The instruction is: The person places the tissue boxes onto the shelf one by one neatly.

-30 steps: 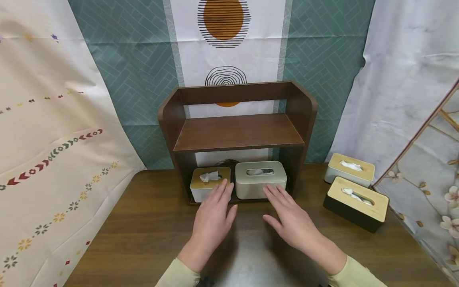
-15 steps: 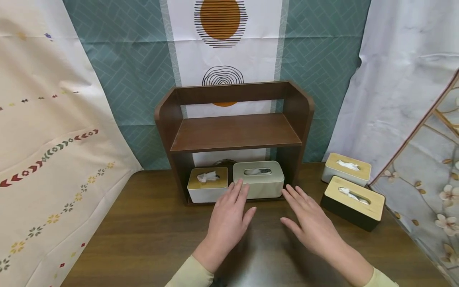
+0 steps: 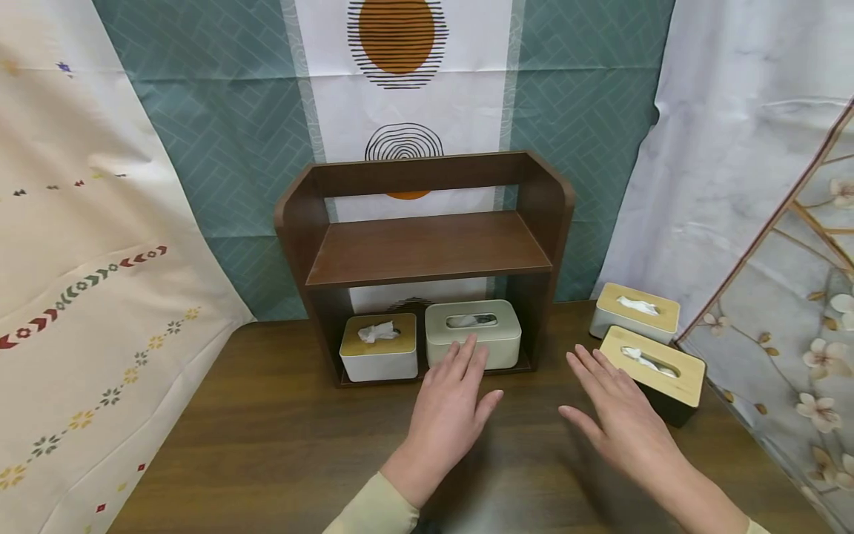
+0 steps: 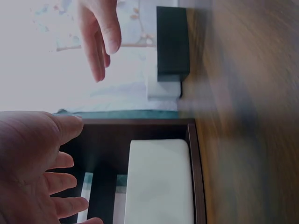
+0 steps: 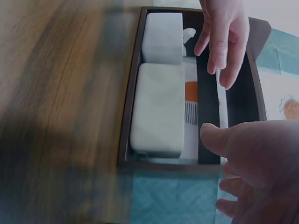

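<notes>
Both hands hover over the table with straight fingers, holding nothing. The left hand [image 3: 452,404] is in front of the shelf, its fingertips overlapping the pale green-grey tissue box [image 3: 502,348] in the head view. Off to the right, the right hand [image 3: 617,411] overlaps the left edge of a black tissue box [image 3: 680,404] with a light wooden lid. On the shelf's bottom level, left of the green-grey box, stands a white tissue box [image 3: 380,366] with a wooden lid. Another white wood-lidded tissue box [image 3: 657,326] sits behind the black one. Tissue shows in each lid slot.
The brown two-level shelf [image 3: 430,248] stands at the back of the wooden table [image 3: 267,445]. Patterned cloths hang around it: a cream cloth [image 3: 120,334] at left, a teal and white one [image 3: 247,148] behind, a floral one [image 3: 794,348] at right.
Both hands have moved right; the right one has gone from before the green-grey box to beside the black box. The head view has turned slightly right. The boxes stay in place.
</notes>
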`<state>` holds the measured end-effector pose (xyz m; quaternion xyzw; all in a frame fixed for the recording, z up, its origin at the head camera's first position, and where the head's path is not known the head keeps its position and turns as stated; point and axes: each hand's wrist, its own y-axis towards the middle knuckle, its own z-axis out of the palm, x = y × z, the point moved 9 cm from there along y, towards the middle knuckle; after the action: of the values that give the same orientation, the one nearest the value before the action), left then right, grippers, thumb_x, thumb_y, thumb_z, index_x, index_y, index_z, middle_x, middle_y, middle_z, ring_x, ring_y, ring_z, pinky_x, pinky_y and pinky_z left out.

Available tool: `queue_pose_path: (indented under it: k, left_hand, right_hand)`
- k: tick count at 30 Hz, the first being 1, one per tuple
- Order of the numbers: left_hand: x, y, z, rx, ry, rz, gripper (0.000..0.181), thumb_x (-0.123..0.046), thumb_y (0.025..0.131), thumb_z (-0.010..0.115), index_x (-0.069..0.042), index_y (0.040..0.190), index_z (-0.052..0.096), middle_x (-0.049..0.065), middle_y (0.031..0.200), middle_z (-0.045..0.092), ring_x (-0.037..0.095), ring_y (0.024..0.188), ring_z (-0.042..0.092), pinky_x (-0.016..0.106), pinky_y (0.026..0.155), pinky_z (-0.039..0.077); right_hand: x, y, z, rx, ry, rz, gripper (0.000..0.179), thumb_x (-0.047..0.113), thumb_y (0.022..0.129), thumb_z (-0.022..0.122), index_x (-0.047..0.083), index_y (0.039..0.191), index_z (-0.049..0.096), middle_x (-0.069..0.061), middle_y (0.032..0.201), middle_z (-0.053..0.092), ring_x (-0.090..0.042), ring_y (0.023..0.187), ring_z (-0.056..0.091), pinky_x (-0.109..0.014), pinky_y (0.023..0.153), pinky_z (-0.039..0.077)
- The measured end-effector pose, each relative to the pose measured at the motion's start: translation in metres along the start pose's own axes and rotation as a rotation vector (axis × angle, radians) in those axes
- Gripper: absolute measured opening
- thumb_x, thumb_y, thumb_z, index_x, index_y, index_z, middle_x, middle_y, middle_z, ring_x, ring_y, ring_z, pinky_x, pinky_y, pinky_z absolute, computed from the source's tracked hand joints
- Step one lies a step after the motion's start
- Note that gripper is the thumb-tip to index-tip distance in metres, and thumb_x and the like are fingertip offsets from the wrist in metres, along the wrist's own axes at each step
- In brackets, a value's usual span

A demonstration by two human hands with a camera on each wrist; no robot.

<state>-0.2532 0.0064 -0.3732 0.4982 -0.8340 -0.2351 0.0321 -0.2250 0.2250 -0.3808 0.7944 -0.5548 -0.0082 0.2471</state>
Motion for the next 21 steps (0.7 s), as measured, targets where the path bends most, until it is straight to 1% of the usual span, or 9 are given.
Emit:
queue_pose_path:
  k: [3, 6, 9, 11, 16, 21]
  left_hand:
    - [-0.008, 0.002, 0.003, -0.002, 0.012, 0.018, 0.066, -0.049, 0.111, 0.067, -0.012, 0.164, 0.053, 0.011, 0.174, 0.043, 0.035, 0.158, 0.044, 0.057, 0.117, 0.048]
    - [-0.016, 0.005, 0.006, -0.011, 0.018, 0.042, 0.066, -0.051, 0.111, 0.066, -0.012, 0.163, 0.054, 0.012, 0.174, 0.044, 0.035, 0.157, 0.045, 0.056, 0.117, 0.049]
    - [-0.023, 0.008, 0.009, -0.009, 0.01, 0.054, 0.067, -0.052, 0.11, 0.066, -0.012, 0.163, 0.054, 0.011, 0.174, 0.043, 0.035, 0.157, 0.045, 0.055, 0.116, 0.049]
    - [-0.027, 0.01, 0.012, -0.008, 0.008, 0.06, 0.067, -0.052, 0.11, 0.066, -0.013, 0.164, 0.054, 0.011, 0.174, 0.042, 0.035, 0.157, 0.045, 0.054, 0.116, 0.049]
    - [-0.037, 0.014, 0.018, -0.003, 0.004, 0.083, 0.067, -0.052, 0.111, 0.065, -0.014, 0.165, 0.053, 0.01, 0.175, 0.041, 0.034, 0.157, 0.045, 0.054, 0.116, 0.049]
    - [-0.046, 0.018, 0.028, 0.018, -0.016, 0.096, 0.067, -0.051, 0.111, 0.065, -0.015, 0.166, 0.052, 0.008, 0.176, 0.039, 0.034, 0.158, 0.044, 0.054, 0.116, 0.049]
  right_hand:
    - [-0.006, -0.003, -0.003, -0.004, -0.005, 0.01, 0.084, 0.034, 0.101, 0.084, 0.005, 0.169, 0.043, -0.02, 0.174, 0.039, -0.046, 0.161, 0.033, -0.053, 0.134, 0.016]
    - [-0.012, -0.007, -0.006, -0.009, -0.012, 0.017, 0.086, 0.033, 0.099, 0.085, 0.003, 0.168, 0.043, -0.021, 0.174, 0.04, -0.045, 0.162, 0.032, -0.05, 0.135, 0.012]
    - [-0.017, -0.01, -0.009, -0.018, -0.023, 0.022, 0.087, 0.032, 0.098, 0.087, 0.002, 0.167, 0.044, -0.022, 0.173, 0.04, -0.045, 0.162, 0.031, -0.046, 0.136, 0.009]
    - [-0.021, -0.012, -0.011, -0.026, -0.033, 0.024, 0.088, 0.032, 0.097, 0.087, 0.002, 0.167, 0.044, -0.023, 0.173, 0.04, -0.045, 0.162, 0.032, -0.046, 0.136, 0.01]
    - [-0.032, -0.017, -0.018, -0.054, -0.051, 0.028, 0.088, 0.03, 0.096, 0.088, 0.001, 0.166, 0.045, -0.025, 0.171, 0.042, -0.047, 0.16, 0.033, -0.052, 0.134, 0.015]
    - [-0.045, -0.023, -0.025, -0.07, -0.07, 0.032, 0.088, 0.029, 0.097, 0.087, 0.0, 0.167, 0.044, -0.027, 0.17, 0.043, -0.048, 0.16, 0.034, -0.051, 0.135, 0.014]
